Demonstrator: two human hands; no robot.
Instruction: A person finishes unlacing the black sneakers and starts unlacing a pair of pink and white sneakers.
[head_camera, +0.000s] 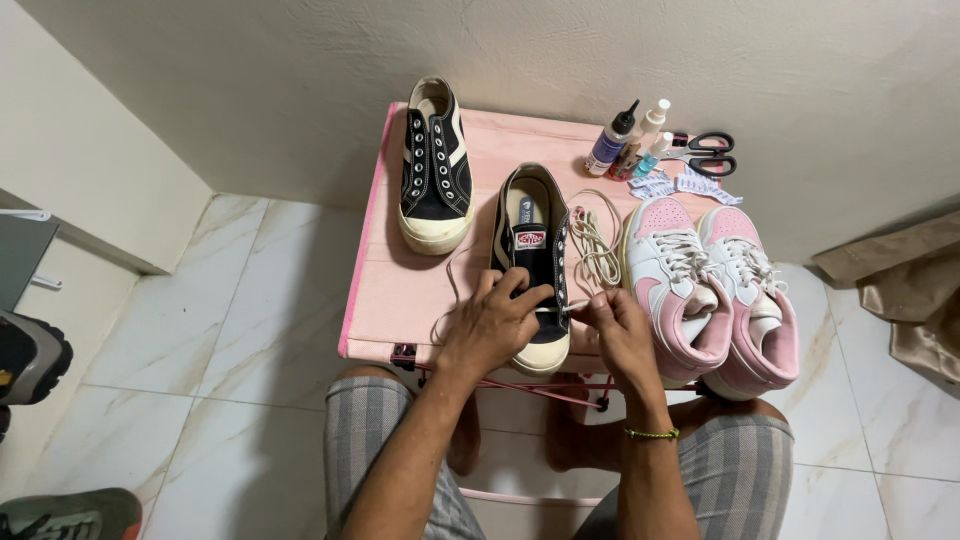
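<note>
The left hand (497, 318) is pressing down on the black shoe (533, 262), lying toe toward the desk's (400, 290) near edge; the right hand (618, 322) is pinching its lace (593, 245) just beside it.

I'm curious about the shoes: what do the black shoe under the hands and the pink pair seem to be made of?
The black shoe looks like matte woven canvas, with a cream, rubbery, scuffed sole rim. The pink pair looks like smooth leather or imitation leather, judging by its soft sheen. The white lace seems to be woven cotton cord.
</note>
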